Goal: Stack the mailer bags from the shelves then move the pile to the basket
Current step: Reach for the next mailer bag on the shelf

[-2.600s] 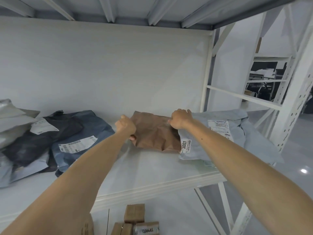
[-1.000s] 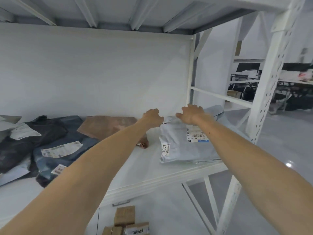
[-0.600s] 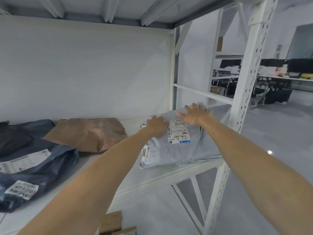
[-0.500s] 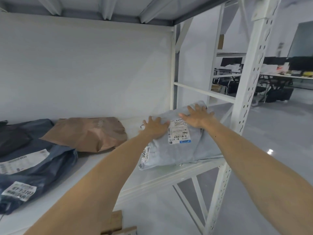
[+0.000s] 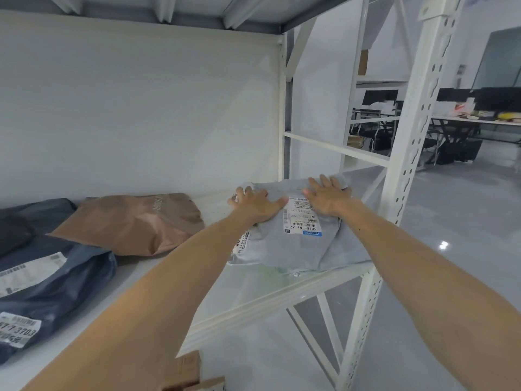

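Dark blue mailer bag point(image 5: 56, 292) lies at the front edge of the shelf point(image 5: 253, 294), left end; a brown mailer bag point(image 5: 132, 221) touches it farther back. At the shelf's right end lies a grey mailer bag point(image 5: 298, 249), with the left hand point(image 5: 255, 206) and right hand point(image 5: 327, 200) flat on its far half, fingers straight and spread, gripping nothing.

The single wide-angle view sits at the person's head, level with the gap between the shelf point(image 5: 253, 300) and the underside of the upper shelf point(image 5: 169, 9). It faces forward and slightly down toward the back wall point(image 5: 141, 108). Both forearms enter from the bottom edge and run away from the lens to the left hand point(image 5: 253, 206) and right hand point(image 5: 327, 198) near mid-frame. The upright post point(image 5: 406, 165) stands close on the right, bowed by the lens; past it the floor point(image 5: 465, 235) and a far desk point(image 5: 473, 121) show.
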